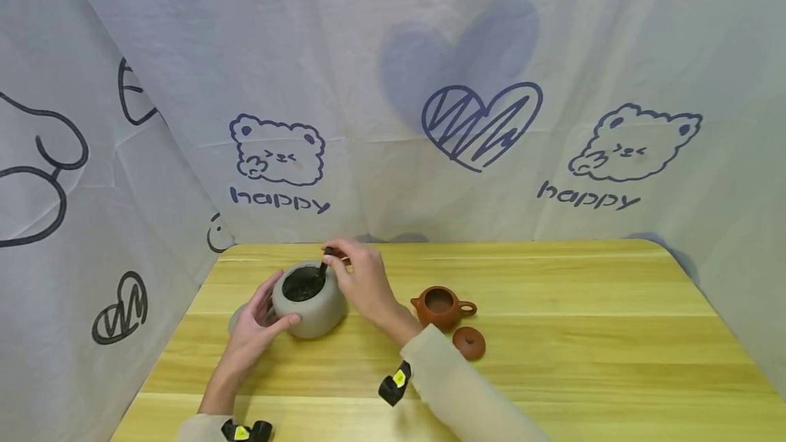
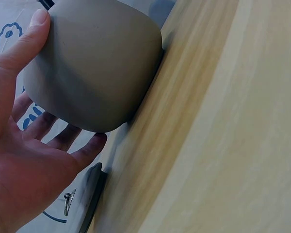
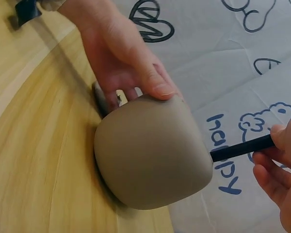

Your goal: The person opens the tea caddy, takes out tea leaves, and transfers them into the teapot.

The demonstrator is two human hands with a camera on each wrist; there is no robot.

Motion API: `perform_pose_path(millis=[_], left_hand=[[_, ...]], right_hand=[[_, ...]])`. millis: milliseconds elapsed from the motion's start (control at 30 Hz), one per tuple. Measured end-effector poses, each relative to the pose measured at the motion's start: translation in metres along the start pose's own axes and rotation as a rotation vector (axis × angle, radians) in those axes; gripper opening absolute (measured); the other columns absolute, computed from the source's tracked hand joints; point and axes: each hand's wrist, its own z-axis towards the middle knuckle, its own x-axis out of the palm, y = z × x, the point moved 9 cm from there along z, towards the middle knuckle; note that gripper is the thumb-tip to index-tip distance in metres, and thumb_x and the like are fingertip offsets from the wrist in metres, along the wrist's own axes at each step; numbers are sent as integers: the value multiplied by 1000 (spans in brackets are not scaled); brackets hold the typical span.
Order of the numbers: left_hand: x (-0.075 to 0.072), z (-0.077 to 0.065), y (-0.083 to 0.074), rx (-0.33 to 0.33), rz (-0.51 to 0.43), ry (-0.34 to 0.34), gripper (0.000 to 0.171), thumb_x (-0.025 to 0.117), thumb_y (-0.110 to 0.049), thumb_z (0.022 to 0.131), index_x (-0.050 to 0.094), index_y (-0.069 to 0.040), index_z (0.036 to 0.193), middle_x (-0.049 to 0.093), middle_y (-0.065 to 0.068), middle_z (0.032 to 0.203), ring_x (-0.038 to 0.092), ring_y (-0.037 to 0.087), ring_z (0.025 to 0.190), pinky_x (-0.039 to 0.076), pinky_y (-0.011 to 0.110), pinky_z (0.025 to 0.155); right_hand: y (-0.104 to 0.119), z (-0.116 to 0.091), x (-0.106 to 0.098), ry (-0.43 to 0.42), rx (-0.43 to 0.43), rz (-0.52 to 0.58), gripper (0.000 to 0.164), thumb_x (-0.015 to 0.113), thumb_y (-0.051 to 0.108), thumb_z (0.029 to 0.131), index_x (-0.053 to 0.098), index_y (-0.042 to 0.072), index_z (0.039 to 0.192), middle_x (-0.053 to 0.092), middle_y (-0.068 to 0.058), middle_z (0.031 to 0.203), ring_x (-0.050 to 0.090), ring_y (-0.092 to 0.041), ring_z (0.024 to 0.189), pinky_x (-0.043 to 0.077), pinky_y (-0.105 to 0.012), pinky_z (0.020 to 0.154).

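Note:
A rounded grey jar stands at the left of the table, with dark contents visible through its wide mouth. My left hand steadies it from the left, thumb on the near side and fingers around the far side. Between the thumb and fingers of my right hand is the slim black handle of a tool, slanting down into the jar; its lower end is hidden inside. Beside the jar, partly behind my left hand, lies a grey lid with a small metal ring on it.
Right of the jar sits a small reddish-brown clay teapot, uncovered, its spout pointing left and handle right. Its round lid lies just in front, close to my right sleeve. A printed cloth hangs behind the wooden table.

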Motion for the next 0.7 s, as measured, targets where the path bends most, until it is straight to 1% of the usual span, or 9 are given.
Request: perform_pose_path(millis=[67, 167, 300, 433, 533, 600, 700], left_hand=[[0, 0, -1, 4, -3, 0, 87, 77, -9, 93, 26, -17, 164, 26, 9, 167, 21, 31, 154, 35, 6, 103], [0, 0, -2, 17, -8, 4, 87, 76, -7, 94, 26, -15, 164, 26, 11, 167, 21, 31, 154, 35, 7, 104], [0, 0, -2, 20, -19, 11, 87, 76, -6, 94, 25, -14, 164, 26, 12, 167, 21, 30, 154, 35, 8, 105], [-1, 0, -1, 20, -21, 12, 87, 76, -6, 94, 25, -15, 164, 26, 11, 167, 21, 30, 154, 35, 8, 105], [-1, 0, -2, 15, -16, 11, 87, 76, -7, 94, 25, -15, 164, 25, 10, 167, 20, 31, 154, 35, 7, 104], [-1, 0, -3, 9, -11, 12, 87, 76, -7, 93, 25, -14, 164, 25, 10, 167, 20, 31, 154, 35, 7, 104], [-1, 1, -4, 4, -10, 14, 87, 76, -8, 93, 26, -14, 164, 25, 10, 168, 20, 31, 154, 35, 6, 103]], right_hand=[[4, 0, 4, 18, -36, -52, 13, 69, 9, 99, 74, 3, 110, 74, -7, 104, 71, -15, 93, 57, -19, 81], [6, -1, 10, 51, -56, -112, 13, 69, 12, 100, 74, 5, 110, 72, -5, 103, 70, -13, 91, 57, -18, 79], [4, -1, 18, 85, -49, -180, 12, 67, 15, 101, 74, 9, 109, 69, -3, 103, 67, -12, 91, 55, -18, 80], [3, 0, 24, 124, -49, -252, 12, 66, 16, 102, 74, 9, 109, 69, -2, 103, 68, -14, 94, 57, -23, 83], [1, 1, 30, 177, -35, -307, 10, 68, 15, 101, 74, 9, 106, 68, -1, 101, 68, -15, 93, 57, -25, 83], [-3, 0, 34, 208, -10, -327, 10, 68, 15, 101, 74, 9, 105, 68, -1, 100, 67, -15, 92, 57, -26, 82], [-8, -2, 36, 229, 27, -340, 11, 66, 15, 102, 74, 9, 105, 68, -1, 101, 67, -15, 90, 57, -26, 81]])
